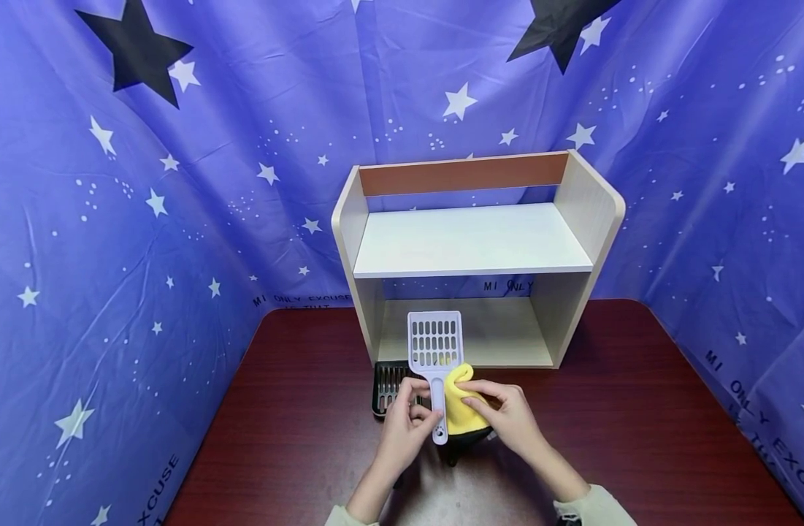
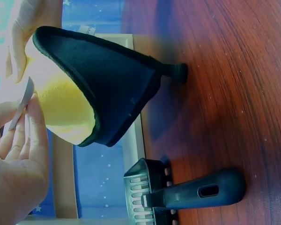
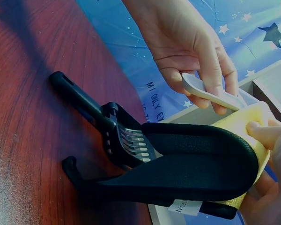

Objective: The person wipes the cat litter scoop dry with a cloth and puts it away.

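My left hand point(image 1: 402, 431) pinches the handle of a pale lavender litter scoop point(image 1: 437, 387), its slotted head pointing away toward the shelf. Between fingers and thumb, my right hand point(image 1: 512, 418) grips the edge of a soft yellow cloth point(image 1: 461, 413) beside the scoop handle. This yellow fabric sits against a black padded fabric piece point(image 2: 98, 79) with bound edges and a short strap end. A white label point(image 3: 185, 206) sticks out from its side. The scoop's handle overlaps the cloth in the head view.
A black slotted scoop point(image 2: 201, 190) lies on the dark red wood table point(image 1: 296, 438), left of the hands. Behind them stands a two-tier pale wood shelf point(image 1: 474, 241). Blue star-printed curtains point(image 1: 178, 256) hang around the back and sides.
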`<action>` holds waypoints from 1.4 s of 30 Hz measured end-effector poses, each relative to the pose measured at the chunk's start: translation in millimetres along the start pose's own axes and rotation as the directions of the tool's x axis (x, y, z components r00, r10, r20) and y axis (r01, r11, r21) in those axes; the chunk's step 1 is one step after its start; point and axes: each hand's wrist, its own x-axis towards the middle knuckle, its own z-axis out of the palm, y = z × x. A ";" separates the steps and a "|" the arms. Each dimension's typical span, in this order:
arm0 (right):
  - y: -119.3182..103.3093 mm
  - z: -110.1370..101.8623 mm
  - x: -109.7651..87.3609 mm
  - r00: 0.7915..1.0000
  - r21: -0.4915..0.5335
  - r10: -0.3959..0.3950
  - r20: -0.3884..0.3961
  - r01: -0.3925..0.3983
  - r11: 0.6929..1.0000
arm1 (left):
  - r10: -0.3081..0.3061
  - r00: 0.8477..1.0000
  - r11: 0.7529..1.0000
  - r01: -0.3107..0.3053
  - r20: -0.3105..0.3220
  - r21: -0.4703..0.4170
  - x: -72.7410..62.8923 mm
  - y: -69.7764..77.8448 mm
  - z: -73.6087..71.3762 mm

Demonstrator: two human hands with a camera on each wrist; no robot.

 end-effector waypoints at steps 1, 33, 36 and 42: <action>-4.6 -1.0 0.5 1.000 -0.006 -0.004 -0.002 0.004 1.000 | 0.001 1.000 1.000 -0.001 -0.004 0.002 -0.2 -0.9 -0.5; 22.1 -32.0 21.1 0.959 -0.049 0.095 -0.268 -0.112 0.992 | -0.017 0.995 1.000 0.015 0.099 0.023 -6.3 -8.3 -4.0; 22.7 -35.0 24.3 0.953 -0.048 0.105 -0.284 -0.123 0.991 | -0.004 0.993 1.000 0.002 0.115 0.018 -7.0 -10.0 -3.1; 21.6 -36.8 24.9 0.957 -0.009 0.109 -0.267 -0.116 0.993 | -0.027 0.991 1.000 0.024 0.131 0.020 -8.1 -12.1 -1.9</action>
